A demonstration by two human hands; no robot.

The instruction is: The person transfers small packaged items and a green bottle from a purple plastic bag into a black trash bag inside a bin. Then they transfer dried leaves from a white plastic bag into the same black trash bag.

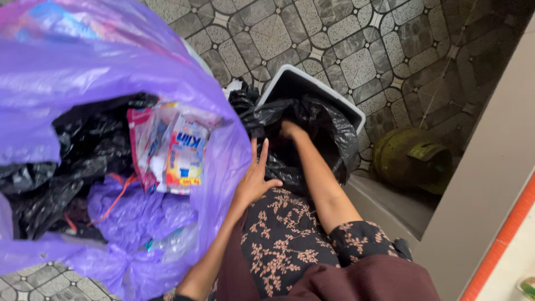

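A big purple plastic bag [83, 67] fills the left side, open at the top and stuffed with black plastic, smaller purple bags and colourful wrappers [175, 150]. My left hand [253, 178] lies flat against the purple bag's right side with its fingers spread, holding nothing. Just beyond it stands a pale bin [312, 83] lined with a black bin liner [329, 128]. My right hand [290, 129] reaches into the liner's crumpled top, its fingers curled into the black plastic and partly hidden by it.
A green gas cylinder [412, 159] stands on the patterned tile floor [345, 39] to the right of the bin. A pale wall [490, 167] with an orange strip runs along the right. My patterned dress [278, 239] is below.
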